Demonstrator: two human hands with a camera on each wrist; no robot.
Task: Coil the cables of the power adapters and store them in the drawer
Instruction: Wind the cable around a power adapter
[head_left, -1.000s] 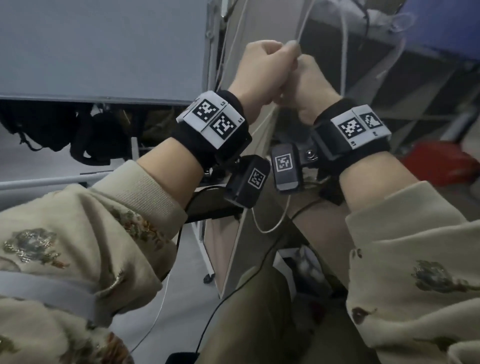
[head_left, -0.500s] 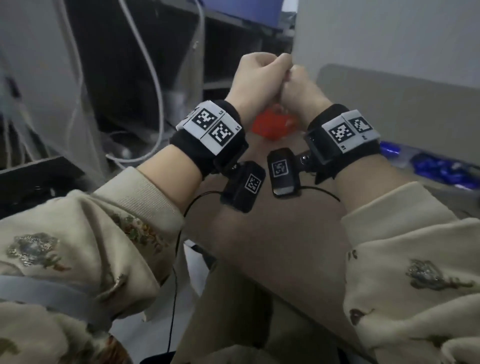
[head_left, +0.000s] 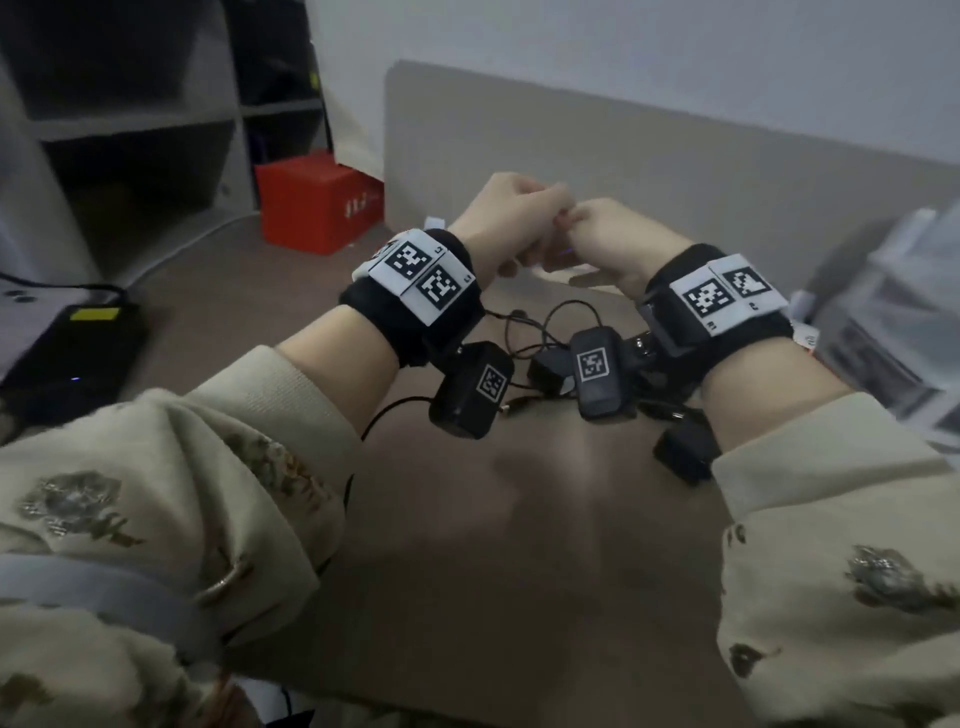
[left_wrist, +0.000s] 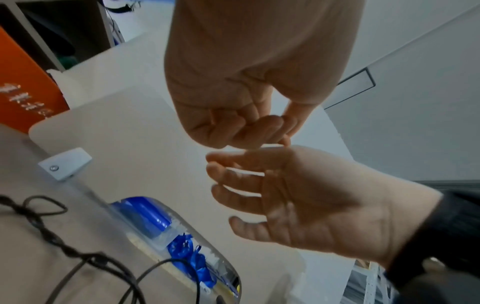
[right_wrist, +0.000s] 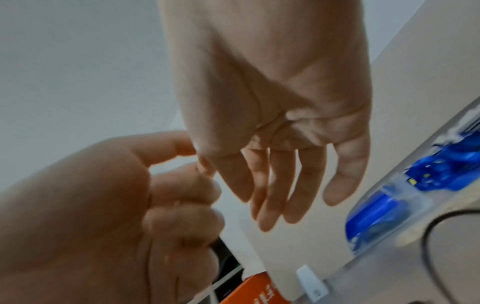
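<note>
Right hand (head_left: 608, 234) has uncurled beside fisted left hand (head_left: 511, 215)

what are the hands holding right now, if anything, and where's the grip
Nothing is held. The left hand is curled on itself, the right hand has relaxed fingers, and the cables lie untouched on the desk.
</note>
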